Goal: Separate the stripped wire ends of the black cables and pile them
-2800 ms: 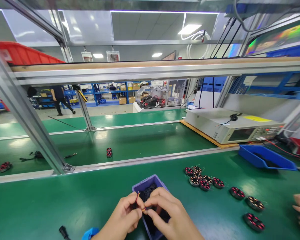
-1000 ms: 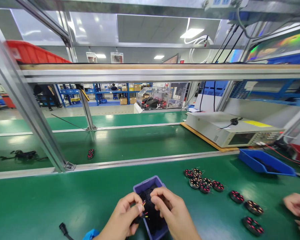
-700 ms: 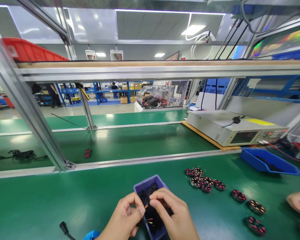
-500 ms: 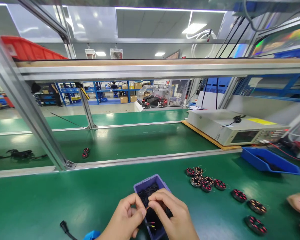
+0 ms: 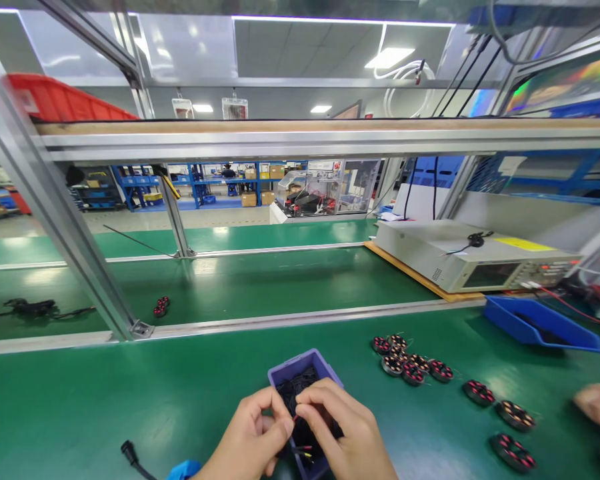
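My left hand (image 5: 253, 440) and my right hand (image 5: 347, 437) meet at the bottom middle, just over a small purple box (image 5: 300, 365) full of black pieces. Both hands are closed in a pinch on thin wires (image 5: 300, 452) with red and yellow ends, which hang between them. The fingertips of the two hands touch above the box.
Several round wound coils (image 5: 411, 367) lie on the green table (image 5: 130, 400) to the right. Another person's hand (image 5: 597, 407) rests at the right edge. A blue tray (image 5: 540, 323) and a grey instrument (image 5: 475, 257) stand at the back right. A coil (image 5: 160, 307) and a black cable (image 5: 25, 308) ride the far belt.
The coil and black cable on the far belt have drifted left. My hands stay pinched on the wires and have sunk slightly lower over the box.
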`<move>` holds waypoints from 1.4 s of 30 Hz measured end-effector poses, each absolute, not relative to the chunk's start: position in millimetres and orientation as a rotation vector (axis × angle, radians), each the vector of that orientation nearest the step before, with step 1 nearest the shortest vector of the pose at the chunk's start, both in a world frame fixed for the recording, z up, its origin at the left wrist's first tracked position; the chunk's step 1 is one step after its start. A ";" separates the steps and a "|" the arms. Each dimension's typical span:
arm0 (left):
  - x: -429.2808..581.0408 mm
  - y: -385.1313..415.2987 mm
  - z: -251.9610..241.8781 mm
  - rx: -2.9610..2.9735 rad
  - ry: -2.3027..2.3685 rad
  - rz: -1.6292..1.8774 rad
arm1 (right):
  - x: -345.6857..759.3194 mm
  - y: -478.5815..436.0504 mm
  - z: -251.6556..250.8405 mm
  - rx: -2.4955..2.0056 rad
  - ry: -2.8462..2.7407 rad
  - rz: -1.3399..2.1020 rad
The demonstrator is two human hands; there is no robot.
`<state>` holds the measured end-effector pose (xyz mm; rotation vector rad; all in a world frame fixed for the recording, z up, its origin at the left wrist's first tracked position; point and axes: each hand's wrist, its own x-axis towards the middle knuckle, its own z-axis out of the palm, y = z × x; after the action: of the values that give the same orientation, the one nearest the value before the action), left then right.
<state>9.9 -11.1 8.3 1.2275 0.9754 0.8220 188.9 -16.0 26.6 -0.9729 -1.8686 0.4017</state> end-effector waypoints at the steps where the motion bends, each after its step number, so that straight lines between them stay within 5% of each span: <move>1: 9.9 -11.0 8.0 1.230 0.977 0.822 | 188.8 -16.3 26.3 -0.972 -1.874 0.400; 42: 8.3 -9.2 6.3 1.273 1.022 0.836 | 191.0 -20.9 34.9 -1.051 -1.848 0.590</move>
<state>8.3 -9.2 6.3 1.2730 1.0221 0.8364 191.0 -20.9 34.9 -1.0508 -1.8476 0.5897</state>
